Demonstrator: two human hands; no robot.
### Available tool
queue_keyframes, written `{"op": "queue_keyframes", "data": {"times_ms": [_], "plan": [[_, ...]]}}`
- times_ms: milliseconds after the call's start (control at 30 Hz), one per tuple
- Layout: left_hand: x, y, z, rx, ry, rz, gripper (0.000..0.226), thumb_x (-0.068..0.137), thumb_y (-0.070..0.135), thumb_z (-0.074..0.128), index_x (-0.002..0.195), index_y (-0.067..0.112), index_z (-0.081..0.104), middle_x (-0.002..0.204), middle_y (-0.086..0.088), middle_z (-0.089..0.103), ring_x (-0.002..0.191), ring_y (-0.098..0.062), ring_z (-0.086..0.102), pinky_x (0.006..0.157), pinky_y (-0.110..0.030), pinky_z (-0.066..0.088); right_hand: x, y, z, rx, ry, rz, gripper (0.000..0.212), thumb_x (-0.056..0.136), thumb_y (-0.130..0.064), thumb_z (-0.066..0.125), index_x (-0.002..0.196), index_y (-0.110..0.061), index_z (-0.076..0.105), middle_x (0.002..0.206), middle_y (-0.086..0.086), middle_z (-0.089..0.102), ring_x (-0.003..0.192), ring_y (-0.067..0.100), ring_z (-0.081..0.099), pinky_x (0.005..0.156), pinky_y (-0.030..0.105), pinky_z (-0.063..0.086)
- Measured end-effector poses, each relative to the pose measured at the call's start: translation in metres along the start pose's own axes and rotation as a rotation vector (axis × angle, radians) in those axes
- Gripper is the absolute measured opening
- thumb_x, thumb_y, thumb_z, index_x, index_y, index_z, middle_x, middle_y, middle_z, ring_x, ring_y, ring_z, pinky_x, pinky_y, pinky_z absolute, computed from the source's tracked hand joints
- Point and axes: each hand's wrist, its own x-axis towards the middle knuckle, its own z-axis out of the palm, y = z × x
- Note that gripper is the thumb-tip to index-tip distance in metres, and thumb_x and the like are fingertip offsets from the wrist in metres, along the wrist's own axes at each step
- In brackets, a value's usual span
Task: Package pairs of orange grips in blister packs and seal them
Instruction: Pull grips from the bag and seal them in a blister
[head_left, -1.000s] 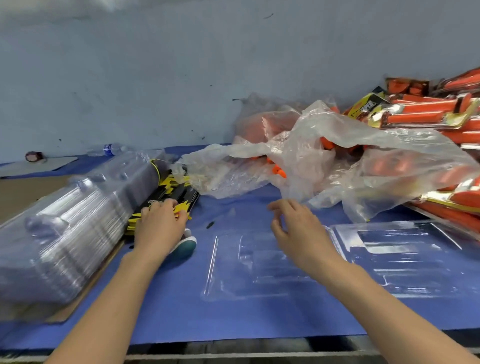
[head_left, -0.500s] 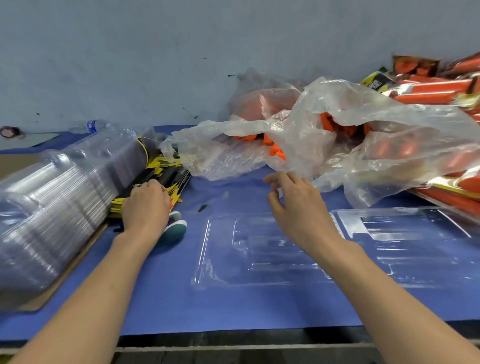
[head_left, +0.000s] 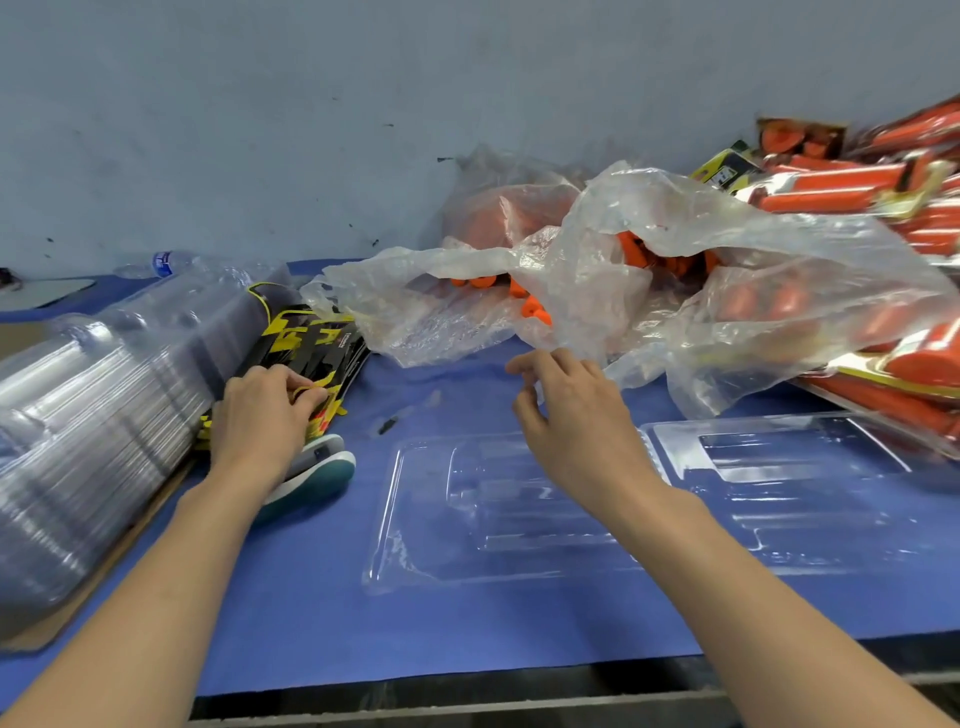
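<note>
A: What has moved since a second ago?
B: The left hand (head_left: 260, 415). It lay flatter on the printed cards (head_left: 322, 343). Now its fingers are curled and pinch the near edge of the top card.
A: And the right hand (head_left: 576, 431)?
B: Much where it was. It hovers over the far edge of the open blister pack (head_left: 441, 545), fingers loosely bent and slightly spread, holding nothing.
A: Where are the orange grips (head_left: 535, 314)?
B: Loose inside the plastic bag (head_left: 623, 291) just behind the blister pack; a few show at its mouth. The pack lies flat on the blue counter (head_left: 415, 634), its two clear halves side by side.
A: Anything else around it?
B: Left of the pack, beyond the cards, a long stack of clear trays (head_left: 104, 415) lies on its side. A teal and white thing (head_left: 322, 467) sits under the left wrist, but I cannot tell what it is. To the right and behind the pack, sealed packs (head_left: 841, 187) are piled.
</note>
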Motion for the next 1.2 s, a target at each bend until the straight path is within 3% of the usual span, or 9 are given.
{"op": "queue_keyframes", "data": {"times_ms": [133, 233, 333, 467, 633, 833, 1000, 1100, 1200], "plan": [[0.001, 0.001, -0.005, -0.096, -0.064, -0.054, 0.029, 0.084, 0.045, 0.073, 0.085, 0.017, 0.068, 0.104, -0.014, 0.062, 0.103, -0.038, 0.055, 0.088, -0.049, 0.047, 0.0, -0.003, 0.002, 0.003, 0.001, -0.003, 0.031, 0.098, -0.022, 0.042, 0.126, -0.025, 0.053, 0.123, -0.004, 0.054, 0.107, 0.022, 0.047, 0.094, 0.037, 0.038], [0.003, 0.001, -0.01, -0.248, -0.087, -0.127, 0.038, 0.081, 0.052, 0.074, 0.075, 0.018, 0.06, 0.082, -0.003, 0.064, 0.084, -0.031, 0.058, 0.071, -0.042, 0.046, 0.0, -0.013, 0.007, 0.002, -0.019, -0.031, 0.032, 0.098, -0.023, 0.042, 0.129, -0.027, 0.051, 0.124, -0.005, 0.053, 0.109, 0.021, 0.046, 0.095, 0.037, 0.037], [0.007, 0.001, -0.015, -0.417, -0.104, -0.179, 0.042, 0.082, 0.053, 0.071, 0.069, 0.017, 0.054, 0.065, 0.0, 0.054, 0.063, -0.022, 0.05, 0.056, -0.035, 0.033, -0.001, -0.029, 0.014, 0.014, -0.043, -0.081, 0.036, 0.099, -0.023, 0.041, 0.134, -0.028, 0.048, 0.127, -0.005, 0.051, 0.112, 0.021, 0.045, 0.096, 0.035, 0.036], [0.01, 0.001, -0.017, -0.517, -0.095, -0.248, 0.046, 0.087, 0.051, 0.066, 0.067, 0.011, 0.057, 0.059, -0.002, 0.054, 0.055, -0.019, 0.046, 0.053, -0.031, 0.032, 0.006, -0.056, 0.027, 0.063, -0.088, -0.16, 0.045, 0.1, -0.025, 0.039, 0.144, -0.028, 0.039, 0.135, -0.004, 0.047, 0.12, 0.022, 0.041, 0.099, 0.035, 0.035], [0.019, -0.004, -0.022, -0.548, 0.072, -0.213, 0.044, 0.092, 0.051, 0.061, 0.086, 0.007, 0.061, 0.072, -0.005, 0.061, 0.063, -0.018, 0.052, 0.053, -0.031, 0.034, 0.035, -0.104, 0.066, 0.117, -0.183, -0.292, 0.054, 0.099, -0.026, 0.045, 0.15, -0.02, 0.031, 0.148, 0.005, 0.038, 0.129, 0.03, 0.038, 0.102, 0.043, 0.036], [0.021, -0.011, -0.031, -0.49, 0.179, -0.135, 0.034, 0.093, 0.053, 0.057, 0.08, 0.022, 0.054, 0.073, 0.005, 0.058, 0.066, -0.008, 0.05, 0.054, -0.03, 0.031, 0.063, -0.141, 0.114, 0.064, -0.348, -0.381, 0.055, 0.097, -0.041, 0.05, 0.146, -0.019, 0.037, 0.154, 0.005, 0.031, 0.138, 0.032, 0.031, 0.106, 0.047, 0.033], [0.021, -0.023, -0.048, -0.508, 0.348, -0.176, 0.039, 0.096, 0.053, 0.053, 0.084, 0.016, 0.053, 0.07, 0.009, 0.052, 0.067, -0.02, 0.047, 0.059, -0.035, 0.028, 0.069, -0.145, 0.13, -0.079, -0.368, -0.498, 0.043, 0.1, -0.05, 0.041, 0.12, -0.019, 0.063, 0.135, 0.004, 0.054, 0.129, 0.027, 0.04, 0.102, 0.041, 0.033], [0.023, -0.034, -0.065, -0.576, 0.554, -0.244, 0.036, 0.098, 0.05, 0.05, 0.092, 0.015, 0.05, 0.078, 0.004, 0.053, 0.074, -0.019, 0.042, 0.064, -0.025, 0.025, 0.072, -0.142, 0.131, -0.083, -0.468, -0.46, 0.045, 0.103, -0.047, 0.032, 0.114, -0.018, 0.064, 0.116, 0.011, 0.059, 0.114, 0.033, 0.052, 0.088, 0.04, 0.039], [0.027, -0.047, -0.084, -0.633, 0.77, -0.335, 0.044, 0.098, 0.057, 0.044, 0.101, 0.013, 0.053, 0.091, 0.001, 0.053, 0.079, -0.016, 0.042, 0.064, -0.02, 0.023, 0.074, -0.142, 0.131, -0.011, -0.478, -0.437, 0.045, 0.104, -0.046, 0.03, 0.113, -0.016, 0.063, 0.114, 0.012, 0.058, 0.11, 0.035, 0.054, 0.085, 0.04, 0.041]]}}
